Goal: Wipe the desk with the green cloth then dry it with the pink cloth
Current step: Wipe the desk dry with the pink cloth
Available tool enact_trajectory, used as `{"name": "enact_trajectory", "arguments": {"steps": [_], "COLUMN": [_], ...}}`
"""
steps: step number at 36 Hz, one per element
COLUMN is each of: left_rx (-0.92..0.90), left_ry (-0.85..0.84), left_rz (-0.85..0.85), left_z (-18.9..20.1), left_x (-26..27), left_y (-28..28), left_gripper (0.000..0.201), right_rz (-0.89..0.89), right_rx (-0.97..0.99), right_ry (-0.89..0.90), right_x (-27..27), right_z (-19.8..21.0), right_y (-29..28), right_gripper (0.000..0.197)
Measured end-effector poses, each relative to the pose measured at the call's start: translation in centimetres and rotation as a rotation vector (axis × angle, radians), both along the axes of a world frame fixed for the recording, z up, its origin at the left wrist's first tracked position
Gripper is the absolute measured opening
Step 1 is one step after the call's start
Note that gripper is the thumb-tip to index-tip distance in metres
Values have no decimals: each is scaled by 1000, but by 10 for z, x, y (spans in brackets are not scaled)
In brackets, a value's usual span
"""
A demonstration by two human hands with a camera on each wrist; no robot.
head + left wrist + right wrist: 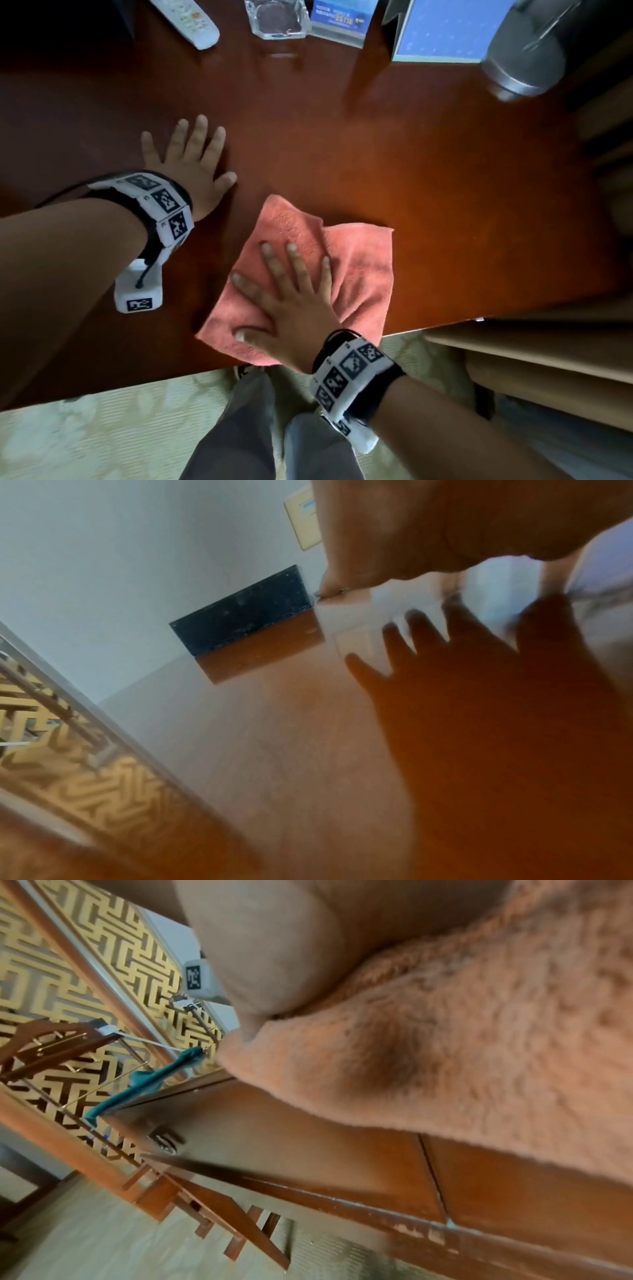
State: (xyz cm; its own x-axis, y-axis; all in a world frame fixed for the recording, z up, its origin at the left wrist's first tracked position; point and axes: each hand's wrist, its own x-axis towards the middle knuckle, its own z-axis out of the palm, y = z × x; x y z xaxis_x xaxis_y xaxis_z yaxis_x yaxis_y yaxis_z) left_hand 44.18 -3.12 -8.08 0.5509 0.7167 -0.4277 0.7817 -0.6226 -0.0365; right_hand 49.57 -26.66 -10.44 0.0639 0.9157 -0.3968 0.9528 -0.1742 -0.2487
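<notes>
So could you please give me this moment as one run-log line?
stage: drying | right hand: flat on pink cloth | left hand: flat on desk | green cloth: set aside

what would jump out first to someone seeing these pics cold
The pink cloth spread near the front edge of the reddish-brown desk, with the right hand pressed flat on it. The left hand rests, fingers spread, on bare wood beside it. A green cloth lies further along the desk edge.

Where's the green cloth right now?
Only the right wrist view shows it: the green cloth hangs over the far left end of the desk, well away from the pink cloth under the right hand.
</notes>
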Motion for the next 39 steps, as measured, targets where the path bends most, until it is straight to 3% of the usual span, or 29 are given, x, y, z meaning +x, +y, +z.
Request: {"name": "enact_trajectory", "arguments": {"steps": [5, 10, 16, 27, 33, 39], "left_rx": [-91, -99, -94, -71, -38, -87], "left_ry": [9, 65, 51, -93, -75, 36], "left_rz": [8, 24, 30, -20, 2, 15], "left_z": [-8, -12, -18, -22, -19, -17], "left_x": [7, 11, 11, 4, 7, 11], "left_y": [-19, -23, -20, -19, -23, -18], "left_gripper": [65, 67, 67, 70, 68, 66], "right_rz": [-34, -407, -547, -215, -153, -382], "right_rx": [-4, -7, -39, 76, 75, -78], "right_ry": [-8, -179, -155, -74, -66, -174], "right_x": [28, 97, 108, -22, 8, 71], "right_z": [5, 3, -3, 0, -2, 0], "right_y": [-11, -42, -56, -20, -29, -33], "right_gripper": [57, 61, 58, 62, 63, 68]}}
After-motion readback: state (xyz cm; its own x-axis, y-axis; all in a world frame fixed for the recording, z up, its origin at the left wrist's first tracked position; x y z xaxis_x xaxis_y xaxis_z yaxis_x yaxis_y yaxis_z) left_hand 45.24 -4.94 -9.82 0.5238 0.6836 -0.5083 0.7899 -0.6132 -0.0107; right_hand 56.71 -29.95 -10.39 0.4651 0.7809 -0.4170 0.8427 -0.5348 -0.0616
